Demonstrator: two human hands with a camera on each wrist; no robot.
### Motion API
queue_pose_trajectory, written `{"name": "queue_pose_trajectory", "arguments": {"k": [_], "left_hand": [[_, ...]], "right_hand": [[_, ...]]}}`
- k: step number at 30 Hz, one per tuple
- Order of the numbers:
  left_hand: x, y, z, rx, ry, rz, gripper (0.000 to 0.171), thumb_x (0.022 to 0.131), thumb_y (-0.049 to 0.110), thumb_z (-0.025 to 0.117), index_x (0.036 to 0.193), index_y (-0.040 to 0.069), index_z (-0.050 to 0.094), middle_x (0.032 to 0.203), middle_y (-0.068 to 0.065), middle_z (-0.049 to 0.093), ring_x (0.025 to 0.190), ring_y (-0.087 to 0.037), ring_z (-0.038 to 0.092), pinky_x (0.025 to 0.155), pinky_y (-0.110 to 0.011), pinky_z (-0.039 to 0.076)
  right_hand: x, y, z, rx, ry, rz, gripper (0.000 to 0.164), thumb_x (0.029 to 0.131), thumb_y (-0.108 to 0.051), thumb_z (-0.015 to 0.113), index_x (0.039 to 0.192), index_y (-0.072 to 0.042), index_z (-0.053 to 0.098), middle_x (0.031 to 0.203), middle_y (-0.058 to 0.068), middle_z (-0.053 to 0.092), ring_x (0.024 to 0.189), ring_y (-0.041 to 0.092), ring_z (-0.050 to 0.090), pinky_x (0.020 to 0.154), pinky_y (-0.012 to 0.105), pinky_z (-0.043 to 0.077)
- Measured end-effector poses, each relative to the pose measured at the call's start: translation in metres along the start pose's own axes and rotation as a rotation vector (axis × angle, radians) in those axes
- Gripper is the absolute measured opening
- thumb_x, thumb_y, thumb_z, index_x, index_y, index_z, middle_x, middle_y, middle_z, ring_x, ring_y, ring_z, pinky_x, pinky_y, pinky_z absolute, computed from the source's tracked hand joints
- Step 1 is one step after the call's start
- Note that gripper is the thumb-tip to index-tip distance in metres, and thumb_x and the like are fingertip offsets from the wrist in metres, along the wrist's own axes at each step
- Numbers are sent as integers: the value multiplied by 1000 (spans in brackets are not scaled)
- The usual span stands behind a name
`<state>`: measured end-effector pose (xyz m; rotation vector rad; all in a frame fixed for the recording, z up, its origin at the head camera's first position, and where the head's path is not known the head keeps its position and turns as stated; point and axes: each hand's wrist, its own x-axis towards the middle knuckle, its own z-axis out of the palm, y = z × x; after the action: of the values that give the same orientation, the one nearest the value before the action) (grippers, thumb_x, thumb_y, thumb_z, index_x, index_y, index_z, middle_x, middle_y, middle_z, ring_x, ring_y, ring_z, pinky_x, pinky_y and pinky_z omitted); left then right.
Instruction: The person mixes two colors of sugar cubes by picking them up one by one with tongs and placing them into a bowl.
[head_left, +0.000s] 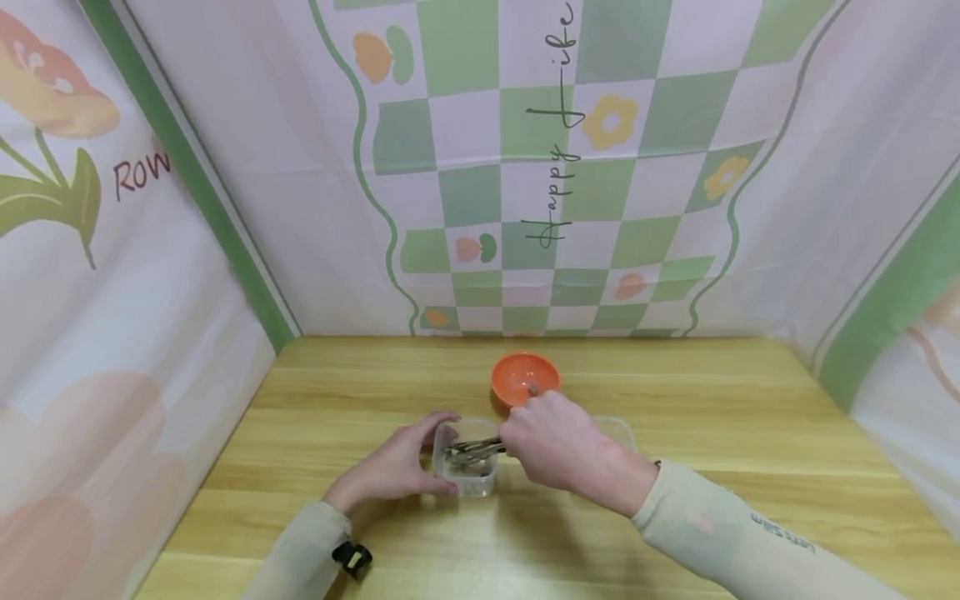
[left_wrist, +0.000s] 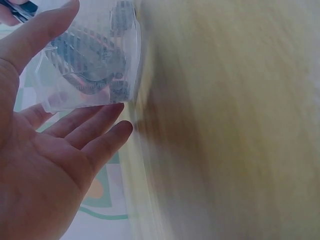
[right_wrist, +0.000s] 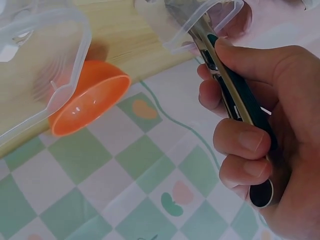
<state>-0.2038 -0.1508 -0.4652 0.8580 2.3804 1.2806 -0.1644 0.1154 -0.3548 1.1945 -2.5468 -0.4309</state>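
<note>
A small clear plastic container [head_left: 474,487] stands on the table in front of me. My left hand [head_left: 397,465] holds it from the left, thumb at its near side and fingers round the far side; the left wrist view shows the fingers spread along its wall. With curled fingers my right hand [head_left: 558,446] grips metal tongs [right_wrist: 231,90], thumb along one arm. The tongs' front end reaches down into the container. Dark, striped shapes [left_wrist: 92,55] show through its wall; I cannot tell what they are.
An orange bowl [head_left: 517,375] sits just beyond my right hand. Another clear plastic container [head_left: 618,431] is to the right, partly hidden behind the right hand and forearm. The wooden table [head_left: 720,400] meets a patterned cloth [head_left: 525,183] at its back.
</note>
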Motion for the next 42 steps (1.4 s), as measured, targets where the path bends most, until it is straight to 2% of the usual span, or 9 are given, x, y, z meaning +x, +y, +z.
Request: {"name": "queue_pose_trajectory", "arguments": {"k": [10, 15, 21, 32, 42], "left_hand": [[0, -2, 0, -7, -1, -1, 105, 77, 28, 96, 162, 12, 36, 148, -10, 59, 129, -23, 61, 109, -42, 48], [1, -2, 0, 2, 1, 1, 106, 77, 28, 97, 162, 11, 36, 148, -10, 59, 130, -23, 60, 109, -42, 48], [0, 0, 1, 9, 6, -9, 108, 75, 27, 97, 162, 11, 35, 146, -5, 59, 130, -23, 60, 109, -42, 48], [0, -1, 2, -11, 5, -15, 106, 76, 25, 97, 161, 11, 36, 148, -2, 58, 132, -23, 59, 110, -42, 47], [1, -2, 2, -17, 7, -6, 102, 75, 25, 97, 159, 15, 40, 147, -1, 58, 132, -23, 59, 110, -41, 48]], "right_hand": [[-10, 7, -4, 66, 25, 16, 44, 81, -7, 75, 55, -22, 43, 52, -9, 30, 47, 10, 30, 39, 29, 34], [-16, 10, -6, 85, 46, 32, 47, 86, -17, 80, 58, -21, 42, 54, -7, 28, 47, 9, 29, 37, 26, 31], [-23, 15, -8, 132, 40, 52, 42, 87, -28, 86, 64, -20, 51, 57, -9, 29, 48, 9, 28, 38, 25, 28], [-32, 21, -9, 233, 93, 80, 35, 89, -31, 85, 70, -24, 57, 63, -12, 40, 51, 6, 35, 41, 26, 32], [-40, 26, -10, 224, 139, 81, 40, 90, -32, 85, 69, -25, 52, 62, -13, 38, 48, 4, 36, 41, 26, 31]]}}
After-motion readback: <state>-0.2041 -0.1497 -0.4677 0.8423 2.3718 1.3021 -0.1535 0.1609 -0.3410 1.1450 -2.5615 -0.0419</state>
